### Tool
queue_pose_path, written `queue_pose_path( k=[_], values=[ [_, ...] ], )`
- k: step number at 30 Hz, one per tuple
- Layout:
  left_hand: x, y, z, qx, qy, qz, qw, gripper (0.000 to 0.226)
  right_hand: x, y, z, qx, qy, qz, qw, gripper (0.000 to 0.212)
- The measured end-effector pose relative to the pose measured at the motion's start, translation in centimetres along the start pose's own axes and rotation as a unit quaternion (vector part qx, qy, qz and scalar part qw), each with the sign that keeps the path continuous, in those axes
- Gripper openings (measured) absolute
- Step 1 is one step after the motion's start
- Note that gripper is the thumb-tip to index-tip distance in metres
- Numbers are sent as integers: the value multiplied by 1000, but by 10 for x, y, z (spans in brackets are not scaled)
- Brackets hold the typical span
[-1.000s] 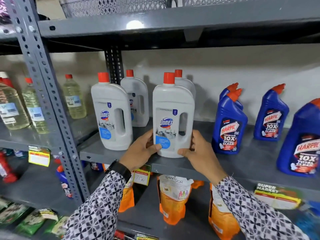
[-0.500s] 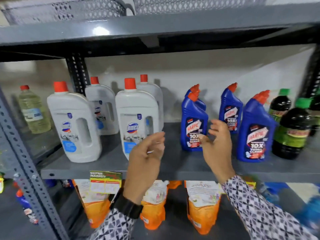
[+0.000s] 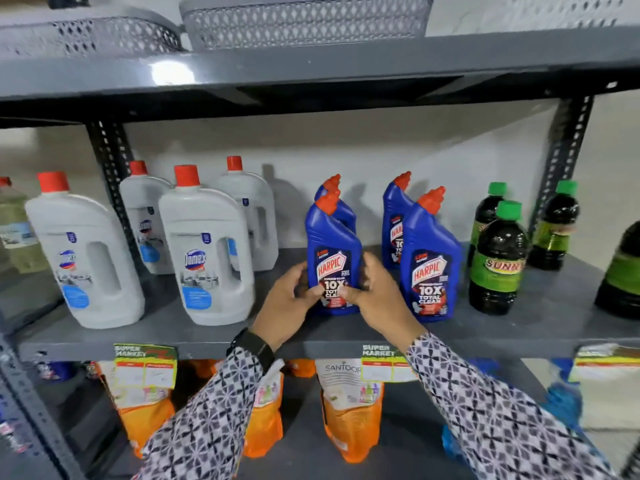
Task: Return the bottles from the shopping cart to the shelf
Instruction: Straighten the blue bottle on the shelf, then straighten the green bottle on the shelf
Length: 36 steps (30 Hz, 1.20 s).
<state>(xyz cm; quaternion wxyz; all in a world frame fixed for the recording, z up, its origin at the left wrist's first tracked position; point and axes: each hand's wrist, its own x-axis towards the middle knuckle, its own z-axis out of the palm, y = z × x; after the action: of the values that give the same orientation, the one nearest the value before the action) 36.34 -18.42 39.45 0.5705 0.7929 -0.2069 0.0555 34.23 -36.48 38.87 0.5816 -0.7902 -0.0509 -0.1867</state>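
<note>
A blue Harpic bottle [image 3: 330,244] with an orange-red cap stands upright on the grey shelf [image 3: 214,332]. My left hand [image 3: 289,299] grips its lower left side and my right hand [image 3: 375,296] grips its lower right side. Just left of it stands the white Domex bottle [image 3: 207,254] with a red cap, free of my hands. More white Domex bottles [image 3: 83,258] stand further left and behind. Other blue Harpic bottles [image 3: 431,258] stand to the right. No shopping cart is in view.
Dark bottles with green caps [image 3: 497,261] stand at the right end of the shelf. Grey mesh baskets [image 3: 304,22] sit on the shelf above. Orange Santoor pouches [image 3: 349,417] stand on the shelf below. Perforated steel uprights [image 3: 110,161] flank the bay. Price tags [image 3: 145,365] hang from the shelf edge.
My hands let go of the white Domex bottle, moved right, and closed on the blue Harpic bottle. The view has shifted right along the shelf.
</note>
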Motion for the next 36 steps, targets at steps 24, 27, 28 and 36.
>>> queue_pose_path(
  k=[24,27,28,36],
  values=[
    [-73,87,133,-104,135,77,982,25,-97,21,-168,-85,274,-105,952,44],
    [-61,106,202,-74,-20,67,995,29,-65,44,-224,-95,217,-34,971,71],
    [-55,108,222,-32,-50,68,996,36,-54,51,-235,-90,170,-16,981,82],
    [-6,117,291,7,14,-54,998,63,-20,72,-264,-41,-22,-5,999,71]
  ],
)
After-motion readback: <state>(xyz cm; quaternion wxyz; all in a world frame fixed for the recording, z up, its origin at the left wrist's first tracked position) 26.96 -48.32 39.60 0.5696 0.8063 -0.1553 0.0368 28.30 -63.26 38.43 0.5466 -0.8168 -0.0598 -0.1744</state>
